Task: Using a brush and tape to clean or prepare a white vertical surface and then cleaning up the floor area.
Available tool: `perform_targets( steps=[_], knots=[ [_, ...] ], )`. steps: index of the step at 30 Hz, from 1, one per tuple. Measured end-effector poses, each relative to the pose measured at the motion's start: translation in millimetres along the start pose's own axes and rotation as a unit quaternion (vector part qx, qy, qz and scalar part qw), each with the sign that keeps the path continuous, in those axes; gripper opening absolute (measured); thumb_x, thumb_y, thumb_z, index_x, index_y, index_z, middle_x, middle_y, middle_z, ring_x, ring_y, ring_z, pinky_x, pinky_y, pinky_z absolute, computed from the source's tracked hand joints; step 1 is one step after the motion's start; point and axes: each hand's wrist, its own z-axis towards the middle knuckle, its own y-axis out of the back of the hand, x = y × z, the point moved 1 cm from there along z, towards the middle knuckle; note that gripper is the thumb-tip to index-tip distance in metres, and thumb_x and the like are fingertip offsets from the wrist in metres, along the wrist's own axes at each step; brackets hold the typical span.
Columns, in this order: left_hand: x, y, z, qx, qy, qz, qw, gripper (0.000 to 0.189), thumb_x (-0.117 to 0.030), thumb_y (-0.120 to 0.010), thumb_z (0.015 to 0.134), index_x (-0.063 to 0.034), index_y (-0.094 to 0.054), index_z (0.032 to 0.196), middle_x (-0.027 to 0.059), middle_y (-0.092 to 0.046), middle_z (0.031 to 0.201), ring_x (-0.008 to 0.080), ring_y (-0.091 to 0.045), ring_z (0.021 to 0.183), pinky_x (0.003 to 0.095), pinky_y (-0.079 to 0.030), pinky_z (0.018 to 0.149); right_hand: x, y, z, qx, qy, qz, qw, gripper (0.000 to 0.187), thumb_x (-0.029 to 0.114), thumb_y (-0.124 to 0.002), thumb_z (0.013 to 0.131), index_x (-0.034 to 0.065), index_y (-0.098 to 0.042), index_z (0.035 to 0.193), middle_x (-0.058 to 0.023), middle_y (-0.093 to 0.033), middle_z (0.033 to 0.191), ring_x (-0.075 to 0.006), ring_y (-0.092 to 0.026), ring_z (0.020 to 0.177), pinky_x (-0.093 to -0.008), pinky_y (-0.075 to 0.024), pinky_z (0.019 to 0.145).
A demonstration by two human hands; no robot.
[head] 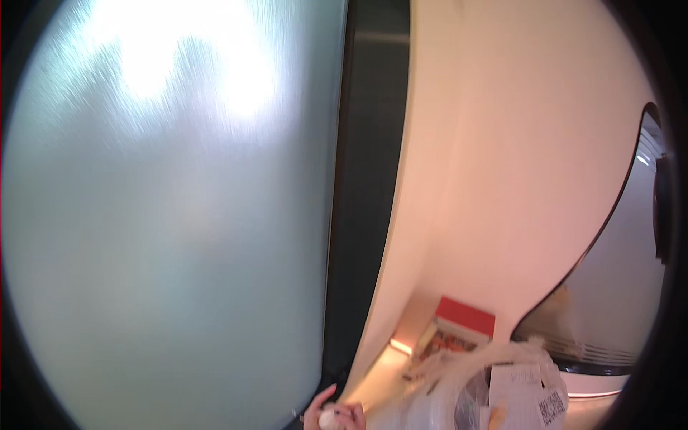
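Note:
At the bottom edge a hand, which looks to be my left hand (334, 414), has its fingers bent around a small pale round thing (329, 418); what it is I cannot make out. One finger points upward, apart from the others. My right hand cannot be seen. To the right of the hand, a translucent plastic bag (438, 400) bulges on a pale surface (373, 386). A white paper slip (514, 379) and a label with a printed code (552, 407) lie on or in it.
A frosted glass panel (183, 258) fills the left, edged by a dark upright frame (371, 161). Right of it rises a pale wall (500, 161). Behind the bag stands a box with a red face (465, 316). A dark-rimmed reflective panel (613, 290) is at far right.

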Motion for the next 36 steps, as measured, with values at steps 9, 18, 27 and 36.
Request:
perform_targets(
  steps=[9, 18, 27, 36],
  knots=[
    [38.0, 9.5, -14.0, -0.041, 0.041, -0.090, 0.994, 0.043, -0.033, -0.038, 0.090, 0.0001, -0.050, 0.114, 0.0113, -0.062, 0.084, 0.0176, -0.061, 0.073, 0.0242, -0.052, 0.066, 21.4, -7.6, -30.1, -0.007, 0.062, 0.064, 0.996, 0.011, 0.008, -0.050, 0.081, 0.0041, -0.051, 0.092, -0.0052, -0.054, 0.089, -0.0139, -0.054, 0.085, -0.0236, -0.0445, 0.077],
    [7.2, -2.2, -70.9, -0.179, 0.047, -0.139, 0.973, 0.055, -0.046, -0.030, 0.090, -0.0009, -0.056, 0.109, 0.0106, -0.061, 0.102, 0.0207, -0.060, 0.090, 0.0291, -0.049, 0.083, 11.9, -0.4, -48.0, 0.075, -0.078, 0.146, 0.983, 0.016, 0.014, -0.054, 0.085, 0.0086, -0.054, 0.100, -0.0024, -0.054, 0.088, -0.0125, -0.053, 0.084, -0.0243, -0.0453, 0.076],
    [-66.1, 1.5, -116.1, -0.119, -0.026, -0.030, 0.992, 0.052, -0.039, -0.037, 0.091, -0.0047, -0.039, 0.130, 0.0131, -0.056, 0.115, 0.0198, -0.062, 0.074, 0.0300, -0.053, 0.058, 82.9, -3.4, 25.4, 0.277, 0.229, -0.332, 0.872, 0.021, 0.015, -0.060, 0.081, 0.0004, -0.057, 0.095, -0.0136, -0.059, 0.094, -0.0213, -0.059, 0.086, -0.0286, -0.0448, 0.082],
    [-108.3, 100.3, -185.6, -0.156, -0.099, 0.046, 0.982, 0.054, -0.048, -0.047, 0.086, -0.0025, -0.045, 0.115, 0.0078, -0.059, 0.088, 0.0217, -0.061, 0.069, 0.0315, -0.051, 0.049, 314.0, -22.5, 58.0, -0.040, 0.600, -0.481, 0.639, 0.019, 0.013, -0.060, 0.077, 0.0031, -0.056, 0.093, -0.0113, -0.058, 0.097, -0.0278, -0.054, 0.091, -0.0377, -0.0409, 0.079]
  ],
)
